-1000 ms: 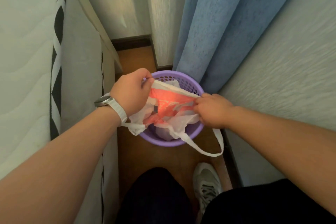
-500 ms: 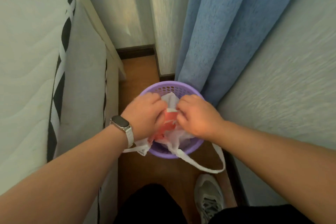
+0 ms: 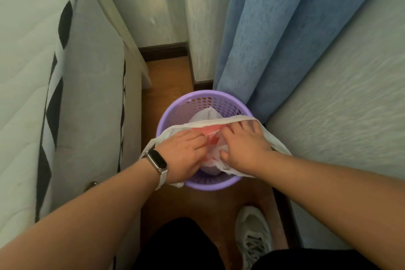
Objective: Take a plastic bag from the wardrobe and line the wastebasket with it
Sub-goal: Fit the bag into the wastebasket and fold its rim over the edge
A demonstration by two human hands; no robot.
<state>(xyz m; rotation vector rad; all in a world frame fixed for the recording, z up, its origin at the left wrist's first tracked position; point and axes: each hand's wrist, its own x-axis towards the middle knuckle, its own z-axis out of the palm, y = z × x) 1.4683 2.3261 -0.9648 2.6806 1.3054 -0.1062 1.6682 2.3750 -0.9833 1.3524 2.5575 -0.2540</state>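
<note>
A purple perforated wastebasket [image 3: 198,99] stands on the wooden floor between the bed and the wall. A white plastic bag with red print [image 3: 208,116] lies inside it, its mouth stretched across the basket and its handles hanging over the rim on both sides. My left hand [image 3: 184,153], with a watch on the wrist, presses into the bag's left part, fingers bent. My right hand [image 3: 245,144] lies inside the bag's right part with fingers spread against the plastic. The bag's bottom is hidden under both hands.
A white mattress with black trim [image 3: 32,94] runs along the left. A blue curtain [image 3: 285,28] hangs just behind the basket, and a pale wall [image 3: 350,116] closes the right side. My white shoe [image 3: 254,232] rests on the narrow floor strip.
Both hands went from holding the bag's edges above the basket to pushing down inside it. The bag's mouth has spread wider across the rim.
</note>
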